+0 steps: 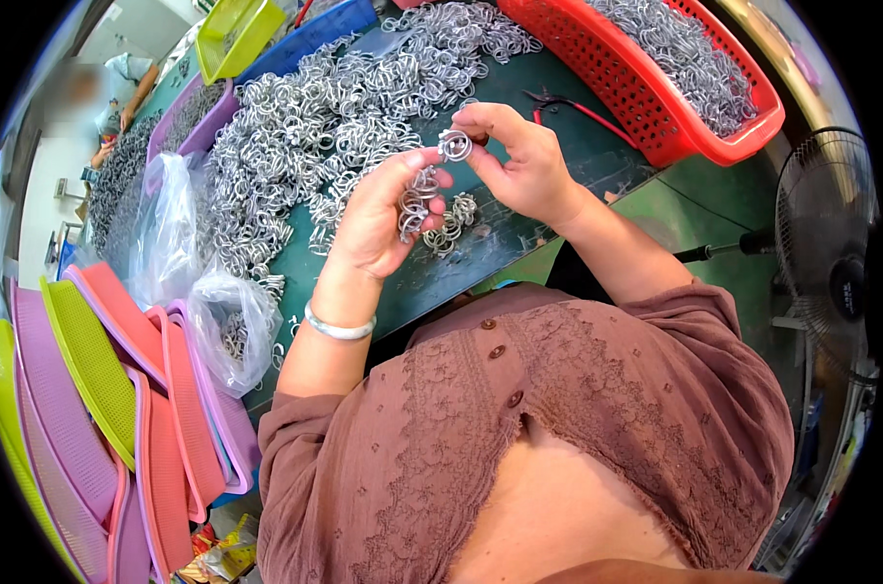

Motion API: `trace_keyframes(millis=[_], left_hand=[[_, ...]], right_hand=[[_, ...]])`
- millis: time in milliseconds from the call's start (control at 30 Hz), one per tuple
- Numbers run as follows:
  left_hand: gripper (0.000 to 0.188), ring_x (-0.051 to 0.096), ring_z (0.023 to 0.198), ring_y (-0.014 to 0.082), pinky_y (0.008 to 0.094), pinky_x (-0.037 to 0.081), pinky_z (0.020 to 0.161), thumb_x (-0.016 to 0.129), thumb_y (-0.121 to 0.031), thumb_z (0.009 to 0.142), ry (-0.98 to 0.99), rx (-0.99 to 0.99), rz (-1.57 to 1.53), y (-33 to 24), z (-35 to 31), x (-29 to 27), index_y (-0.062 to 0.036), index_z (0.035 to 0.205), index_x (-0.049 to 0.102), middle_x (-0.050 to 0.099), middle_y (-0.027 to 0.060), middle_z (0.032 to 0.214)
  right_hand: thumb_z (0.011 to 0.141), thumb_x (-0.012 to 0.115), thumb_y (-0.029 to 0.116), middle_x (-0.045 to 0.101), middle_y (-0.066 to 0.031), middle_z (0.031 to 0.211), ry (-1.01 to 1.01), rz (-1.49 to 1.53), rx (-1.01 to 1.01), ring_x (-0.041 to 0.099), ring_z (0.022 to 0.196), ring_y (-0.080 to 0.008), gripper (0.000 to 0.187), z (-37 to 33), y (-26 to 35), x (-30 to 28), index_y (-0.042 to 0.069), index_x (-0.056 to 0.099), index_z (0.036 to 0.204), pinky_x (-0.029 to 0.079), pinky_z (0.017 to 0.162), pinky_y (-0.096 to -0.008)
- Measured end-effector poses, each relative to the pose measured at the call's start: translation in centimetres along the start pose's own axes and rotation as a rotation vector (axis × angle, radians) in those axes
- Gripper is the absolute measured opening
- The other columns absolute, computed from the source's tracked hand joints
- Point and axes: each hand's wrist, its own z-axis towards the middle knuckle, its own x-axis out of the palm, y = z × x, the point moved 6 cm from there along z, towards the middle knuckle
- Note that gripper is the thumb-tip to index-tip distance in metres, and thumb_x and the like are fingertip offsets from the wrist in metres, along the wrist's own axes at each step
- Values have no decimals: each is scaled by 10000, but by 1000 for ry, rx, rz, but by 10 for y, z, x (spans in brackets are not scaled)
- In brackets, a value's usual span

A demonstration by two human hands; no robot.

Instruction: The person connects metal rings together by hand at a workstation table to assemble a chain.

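Note:
My right hand (524,165) pinches a silver metal ring (454,146) between thumb and fingertips. My left hand (371,214), just beside it, cups several more metal rings (417,202) in its curled fingers, and its thumb tip reaches to the ring in my right hand. Beneath both hands lies a small cluster of metal rings (451,226) on the dark green table (539,209). A large heap of the same grey rings (295,136) spreads over the table, beyond and to the left of my hands.
Red-handled pliers (597,121) lie beside a red basket (646,97) full of rings. Clear plastic bags (232,321) and stacked coloured baskets (91,380) stand at the left, a black fan (831,263) at the right. Another person's arm (140,92) shows at far left.

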Motion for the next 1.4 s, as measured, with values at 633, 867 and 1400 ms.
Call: trace_keyframes(millis=[633, 867, 1400], left_hand=[[289, 509, 616, 75, 202, 409, 526, 615, -75, 784, 2, 221, 213, -7, -7, -11, -23, 1057, 538, 572, 14, 804], [298, 479, 586, 58, 181, 390, 513, 636, -36, 759, -42, 289, 205, -12, -8, -17, -8, 1040, 541, 557, 8, 757], [358, 508, 821, 81, 216, 425, 739, 622, 27, 733, -173, 758, 581, -25, -22, -27, -40, 1078, 557, 553, 13, 892]], right_hand=[[641, 581, -116, 610, -94, 801, -23, -8, -147, 609, 701, -224, 344, 2, 14, 20, 8, 542, 960, 487, 609, -291], [688, 564, -114, 606, -113, 883, 35, 74, -36, 622, 773, -216, 329, 2, 5, 28, -9, 534, 998, 497, 657, -286], [756, 541, -101, 564, -107, 1058, 214, 399, 154, 543, 906, -136, 435, -2, -1, 45, -12, 424, 1165, 438, 798, -261]])
